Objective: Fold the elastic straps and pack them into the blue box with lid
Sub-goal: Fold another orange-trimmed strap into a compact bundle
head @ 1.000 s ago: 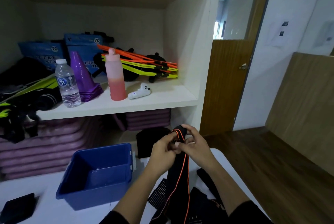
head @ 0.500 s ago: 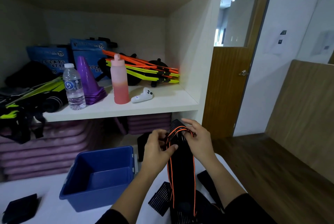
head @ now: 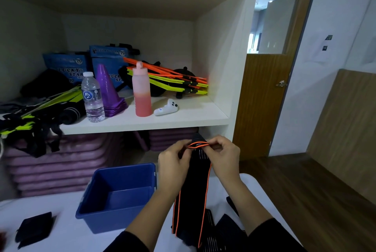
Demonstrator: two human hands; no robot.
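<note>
Both hands pinch top edge of black elastic strap [head: 192, 186], orange trim: left hand [head: 173, 167], right hand [head: 222, 157]. Strap hangs to white table [head: 67, 235]. Blue box [head: 117, 196] sits open, just left of left hand.

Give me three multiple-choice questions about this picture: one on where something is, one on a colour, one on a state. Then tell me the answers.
1. Where does the blue box stand?
A. on the shelf
B. on the white table, beside the left hand
C. on the wooden floor

2. What colour is the edging of the strap pinched by the left hand and the right hand?
A. green
B. orange
C. white

3. How is the blue box?
A. shut with a lid
B. full of straps
C. open, with no lid on it

Answers:
1 B: the blue box sits on the white table, just left of the left hand.
2 B: orange trim runs along both long edges of the strap.
3 C: its bare inside shows from above.
</note>
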